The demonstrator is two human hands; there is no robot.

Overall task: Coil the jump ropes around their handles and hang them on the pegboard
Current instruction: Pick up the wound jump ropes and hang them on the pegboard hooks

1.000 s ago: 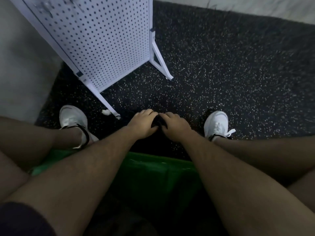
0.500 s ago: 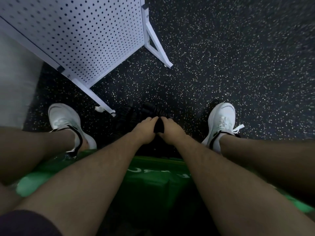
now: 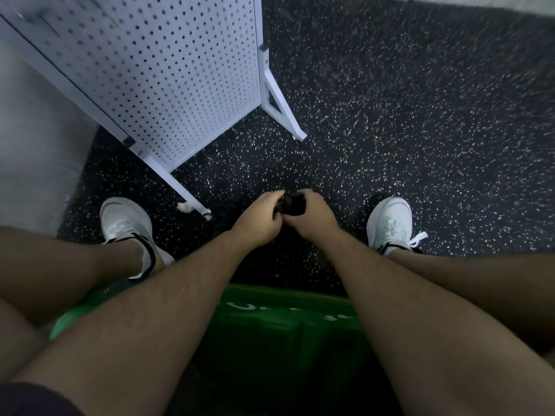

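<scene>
Both hands meet low over the floor, between my feet. My left hand (image 3: 260, 219) and my right hand (image 3: 312, 217) curl their fingers round a small black bundle, the jump rope handles (image 3: 292, 203), of which only a dark patch shows between the fingers. A dark mass of rope (image 3: 223, 214) lies on the floor just left of my left hand, hard to tell from the black floor. The white pegboard (image 3: 168, 73) stands on its frame at the upper left, tilted in the view.
The pegboard's white feet (image 3: 283, 115) (image 3: 183, 190) reach out onto the speckled black rubber floor (image 3: 420, 130). My white shoes (image 3: 126, 223) (image 3: 390, 223) stand either side of the hands. A green seat (image 3: 285, 319) lies under my legs. A grey wall is at the far left.
The hands have lifted slightly and turned, so more of the black bundle shows between the fingers. The camera has tilted up and shows more floor beyond the pegboard.
</scene>
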